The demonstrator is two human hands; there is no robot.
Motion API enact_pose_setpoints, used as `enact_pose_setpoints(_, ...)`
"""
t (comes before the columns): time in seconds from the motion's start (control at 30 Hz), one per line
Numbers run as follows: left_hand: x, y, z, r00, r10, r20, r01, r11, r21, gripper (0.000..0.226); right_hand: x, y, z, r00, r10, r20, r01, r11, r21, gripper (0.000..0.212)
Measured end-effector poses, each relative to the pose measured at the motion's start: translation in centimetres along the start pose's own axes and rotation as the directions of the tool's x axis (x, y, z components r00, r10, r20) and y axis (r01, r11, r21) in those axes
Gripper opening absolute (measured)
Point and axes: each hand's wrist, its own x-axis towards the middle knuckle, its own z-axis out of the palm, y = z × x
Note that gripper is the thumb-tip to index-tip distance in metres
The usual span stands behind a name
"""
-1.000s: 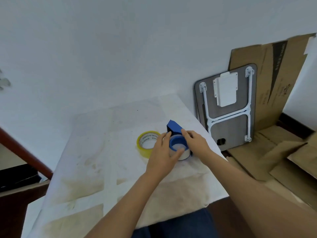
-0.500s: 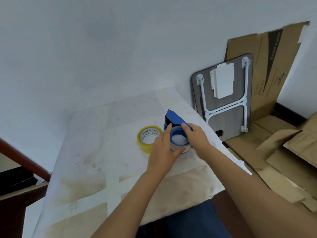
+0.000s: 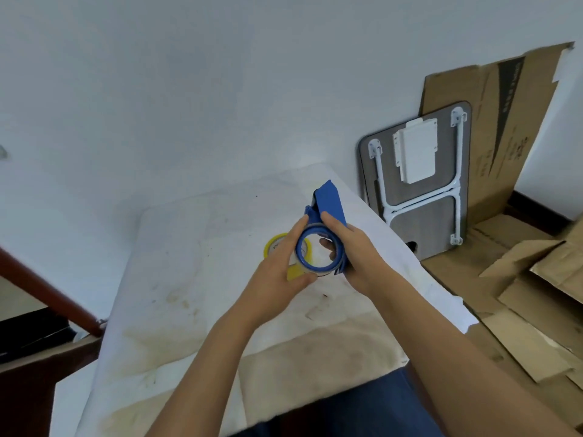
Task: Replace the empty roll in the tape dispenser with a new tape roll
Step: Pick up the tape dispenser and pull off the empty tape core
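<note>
Nearest the camera, two bare forearms reached out over a stained white bench [image 3: 195, 310]. Left hand [image 3: 277, 272] grasped the rim of the empty roll [image 3: 318, 269], a thin pale ring seated on the blue hub. Right hand [image 3: 356, 257] was clenched round the body of the blue tape dispenser [image 3: 328, 200], which was held up off the bench, hub facing the camera and blade end pointing away.

Step in hand, as I judged it: pulling the spent core off the hub (whether it had loosened at all could not be told).

Just beyond the left hand, the new tape roll [image 3: 273, 244], yellow, lay flat on the bench, partly hidden.

Next move called for a steady dispenser, the core slid straight off sideways, then a free hand to reach the yellow roll
</note>
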Motion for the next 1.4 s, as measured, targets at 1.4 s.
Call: enact_pose_setpoints(1.4,-0.5,0.5,0.5,0.966,0.146,-0.213,-0.094,0.967,0.238,0.096,-1.7,0.6,-0.6,0.976,0.002,0.216,-0.007,1.0,0.024,0.05)
